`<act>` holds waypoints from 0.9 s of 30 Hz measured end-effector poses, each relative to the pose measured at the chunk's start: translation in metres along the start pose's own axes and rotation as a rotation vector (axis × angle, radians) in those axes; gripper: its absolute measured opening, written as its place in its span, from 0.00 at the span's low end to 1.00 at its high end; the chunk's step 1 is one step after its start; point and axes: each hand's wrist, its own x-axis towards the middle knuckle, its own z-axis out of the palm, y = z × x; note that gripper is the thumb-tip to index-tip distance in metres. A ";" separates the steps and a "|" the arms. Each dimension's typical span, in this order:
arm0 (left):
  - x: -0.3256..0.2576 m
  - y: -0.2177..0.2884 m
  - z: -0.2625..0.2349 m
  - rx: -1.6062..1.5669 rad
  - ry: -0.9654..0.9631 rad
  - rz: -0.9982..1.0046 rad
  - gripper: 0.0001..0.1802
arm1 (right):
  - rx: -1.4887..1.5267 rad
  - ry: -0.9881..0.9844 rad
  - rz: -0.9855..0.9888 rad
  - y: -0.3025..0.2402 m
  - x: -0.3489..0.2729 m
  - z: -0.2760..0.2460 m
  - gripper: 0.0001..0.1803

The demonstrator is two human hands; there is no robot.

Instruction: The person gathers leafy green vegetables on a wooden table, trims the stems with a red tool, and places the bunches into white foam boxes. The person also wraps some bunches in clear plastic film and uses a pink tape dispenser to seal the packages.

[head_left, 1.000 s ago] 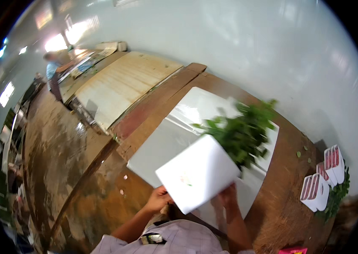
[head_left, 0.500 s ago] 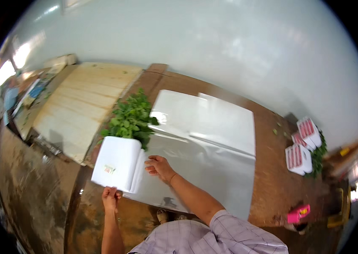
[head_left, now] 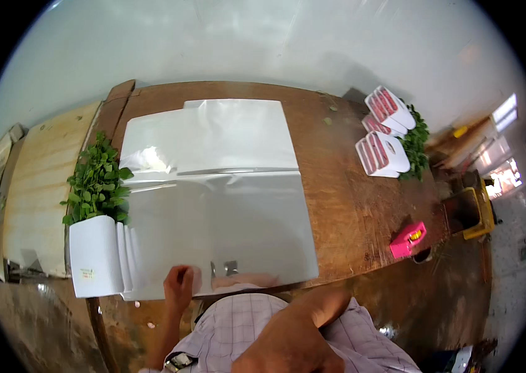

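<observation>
My left hand (head_left: 179,285) is at the near edge of a large glossy plastic sheet (head_left: 250,224) on the table, its fingers curled in. Whether anything is pinched in them is too small to see. Low in the picture and close to my body, my right hand (head_left: 288,351) shows its back, and its fingers are hidden. At the left of the sheet lies a bundle with white corrugated wrapping (head_left: 93,258) and green leaves (head_left: 98,183) sticking out at the far end. Neither hand touches this bundle.
White wrapped bundles (head_left: 393,155) with rows of red at their ends and leaves behind stand at the table's right. A pink tape dispenser (head_left: 407,240) sits near the front right edge. A pale stained board (head_left: 45,180) lies at the left; a yellow frame (head_left: 484,211) stands far right.
My hands have left the white wrapped bundle. The left moved right to the sheet's near edge; the right drew back toward my body. The view has turned right.
</observation>
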 end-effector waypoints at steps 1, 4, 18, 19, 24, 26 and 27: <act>0.014 0.020 0.016 -0.030 0.018 0.053 0.07 | 0.055 -0.014 -0.047 -0.007 -0.011 0.004 0.22; 0.033 0.052 0.064 -0.068 -0.019 0.119 0.06 | 0.161 0.010 -0.265 -0.022 -0.047 0.023 0.23; 0.023 0.123 0.266 0.233 -0.258 0.007 0.06 | -0.134 0.106 -0.636 -0.199 -0.222 0.079 0.17; 0.029 0.135 0.279 0.244 -0.284 0.022 0.06 | -0.151 0.135 -0.680 -0.205 -0.232 0.087 0.17; 0.074 0.166 0.370 0.249 -0.516 0.173 0.05 | -0.250 0.273 -0.873 -0.224 -0.279 0.122 0.16; 0.093 0.187 0.423 0.326 -0.620 0.206 0.06 | -0.323 0.304 -0.956 -0.228 -0.298 0.134 0.15; 0.103 0.200 0.452 0.381 -0.656 0.204 0.07 | -0.375 0.307 -0.993 -0.232 -0.307 0.138 0.15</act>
